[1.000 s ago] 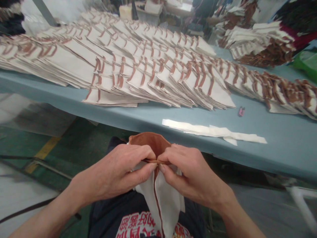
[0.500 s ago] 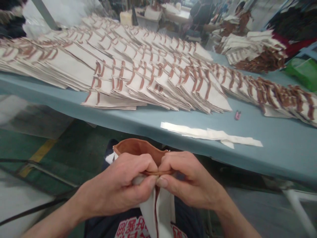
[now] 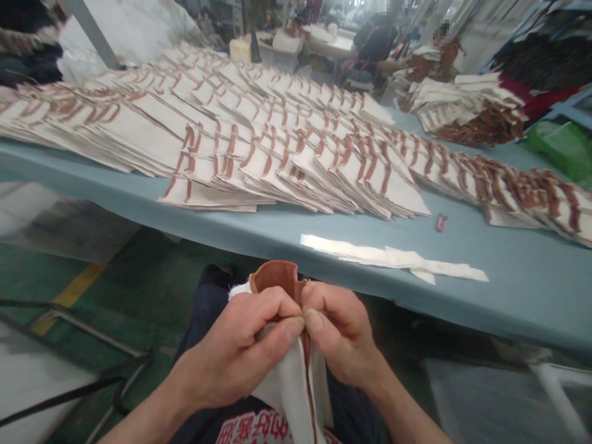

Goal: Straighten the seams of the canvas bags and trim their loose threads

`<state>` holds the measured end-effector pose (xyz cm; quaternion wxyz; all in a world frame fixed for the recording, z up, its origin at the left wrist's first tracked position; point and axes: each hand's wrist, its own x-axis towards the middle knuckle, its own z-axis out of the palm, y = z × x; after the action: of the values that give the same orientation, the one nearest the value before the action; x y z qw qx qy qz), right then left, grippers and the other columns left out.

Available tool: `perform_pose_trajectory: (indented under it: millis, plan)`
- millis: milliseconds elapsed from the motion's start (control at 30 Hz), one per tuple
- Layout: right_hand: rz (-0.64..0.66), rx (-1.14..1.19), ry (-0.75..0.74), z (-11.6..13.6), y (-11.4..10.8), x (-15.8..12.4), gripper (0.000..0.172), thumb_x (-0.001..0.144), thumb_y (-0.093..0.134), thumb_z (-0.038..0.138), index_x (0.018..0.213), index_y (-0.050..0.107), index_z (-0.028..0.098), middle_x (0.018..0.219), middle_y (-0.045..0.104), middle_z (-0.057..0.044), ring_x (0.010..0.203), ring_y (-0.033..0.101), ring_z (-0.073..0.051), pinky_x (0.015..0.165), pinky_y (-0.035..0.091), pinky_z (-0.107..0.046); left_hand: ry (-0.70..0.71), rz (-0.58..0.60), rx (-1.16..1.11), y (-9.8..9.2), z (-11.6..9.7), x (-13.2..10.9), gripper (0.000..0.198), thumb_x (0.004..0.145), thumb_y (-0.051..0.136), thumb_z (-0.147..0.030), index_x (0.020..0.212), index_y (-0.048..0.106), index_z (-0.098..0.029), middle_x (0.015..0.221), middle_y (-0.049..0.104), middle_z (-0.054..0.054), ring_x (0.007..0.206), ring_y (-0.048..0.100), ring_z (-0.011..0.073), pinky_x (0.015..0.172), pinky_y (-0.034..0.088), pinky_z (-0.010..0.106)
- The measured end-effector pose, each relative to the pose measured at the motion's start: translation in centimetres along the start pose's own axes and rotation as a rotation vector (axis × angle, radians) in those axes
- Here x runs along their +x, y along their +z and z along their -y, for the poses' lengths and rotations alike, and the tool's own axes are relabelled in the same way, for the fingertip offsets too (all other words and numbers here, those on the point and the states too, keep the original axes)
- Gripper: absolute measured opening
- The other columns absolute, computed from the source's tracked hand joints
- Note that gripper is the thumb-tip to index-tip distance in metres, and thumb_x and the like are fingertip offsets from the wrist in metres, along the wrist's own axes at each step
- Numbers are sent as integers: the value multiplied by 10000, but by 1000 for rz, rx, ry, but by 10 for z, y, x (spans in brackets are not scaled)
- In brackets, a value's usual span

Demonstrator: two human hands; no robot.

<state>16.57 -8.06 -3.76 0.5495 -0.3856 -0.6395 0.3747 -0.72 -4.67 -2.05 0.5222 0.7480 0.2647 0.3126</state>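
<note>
Over my lap I hold a cream fabric piece (image 3: 289, 376) with a brown lined opening (image 3: 277, 275) at its top and a dark brown seam running down it. My left hand (image 3: 254, 345) pinches the edge at the seam between thumb and forefinger. My right hand (image 3: 342, 330) pinches the same edge from the other side, thumb tip close to the left one. The pinched bit of edge is mostly hidden by the fingers. The piece hangs down against the dark apron with red lettering (image 3: 252, 428).
Overlapping rows of cream pieces with brown bands (image 3: 296, 154) cover much of the blue table (image 3: 231, 237). Near its front edge lie white strips (image 3: 393, 256) and a small pink tool (image 3: 441, 222). More fabric (image 3: 467, 108) is heaped at the back right, beside a green bag (image 3: 562, 148).
Both hands have drawn closer together on the edge, their thumb tips nearly meeting. The brown opening has narrowed and folded inward. The camera view has shifted slightly.
</note>
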Motion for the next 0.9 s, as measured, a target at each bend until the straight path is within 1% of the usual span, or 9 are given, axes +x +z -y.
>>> perform_pose_trajectory:
  millis: [100, 300, 400, 467, 567, 633, 700, 800, 900]
  plan:
    - [32, -158, -34, -1, -8, -4, 300, 952, 510, 206, 664, 427, 223, 599, 434, 51, 542, 397, -113, 568, 318, -279, 57, 55, 195, -6, 3, 0, 200, 979, 511, -157, 787, 551, -196, 676, 523, -62, 590, 440, 92, 596, 345, 221]
    - [-13, -63, 37, -1, -1, -14, 341, 1023, 453, 296, 692, 409, 228, 636, 432, 42, 573, 419, -124, 572, 334, -277, 21, 164, 21, -13, 12, 4, 228, 1021, 490, -252, 822, 581, -184, 724, 562, -33, 635, 495, 106, 607, 392, 207]
    - [60, -67, 60, 1, -6, -14, 362, 1065, 401, 317, 719, 445, 222, 664, 477, 30, 600, 452, -129, 586, 353, -273, 11, 244, -6, -22, 14, 6, 278, 1049, 468, -278, 828, 599, -172, 719, 567, -31, 626, 499, 102, 592, 386, 204]
    - [161, -126, 54, 4, -14, -13, 350, 1080, 397, 282, 749, 487, 213, 688, 523, 22, 625, 480, -128, 616, 371, -270, 36, 242, 84, -28, 14, 5, 305, 1050, 500, -275, 774, 582, -173, 677, 547, -44, 595, 477, 92, 576, 357, 208]
    - [282, -228, 20, 8, -27, -13, 314, 1097, 426, 255, 820, 562, 200, 727, 590, 7, 664, 526, -130, 658, 388, -272, 159, 167, 303, -35, 14, 2, 386, 1048, 556, -281, 679, 526, -175, 617, 511, -58, 572, 458, 87, 586, 321, 237]
    - [310, -273, -2, 10, -33, -13, 315, 1112, 435, 281, 853, 592, 196, 734, 619, -5, 673, 549, -137, 662, 394, -279, 233, 132, 393, -37, 14, 0, 460, 1061, 560, -336, 635, 488, -176, 582, 482, -61, 553, 438, 89, 576, 297, 255]
    - [307, -289, -17, 12, -34, -12, 347, 1124, 428, 322, 855, 607, 195, 726, 635, -12, 663, 562, -141, 652, 397, -283, 251, 127, 420, -38, 14, -1, 521, 1072, 538, -418, 615, 467, -179, 558, 455, -65, 529, 410, 89, 556, 279, 263]
    - [303, -285, -42, 15, -32, -9, 398, 1136, 407, 368, 850, 620, 192, 710, 647, -14, 641, 562, -138, 635, 395, -283, 193, 205, 405, -39, 11, 0, 508, 1068, 502, -525, 699, 553, -178, 616, 531, -54, 559, 459, 94, 567, 307, 255]
    - [316, -304, -64, 19, -31, -5, 418, 1139, 398, 381, 848, 628, 189, 697, 649, -14, 635, 552, -137, 631, 392, -284, 149, 304, 350, -40, 4, 3, 370, 1062, 550, -469, 831, 617, -188, 733, 631, -41, 645, 540, 100, 624, 357, 232]
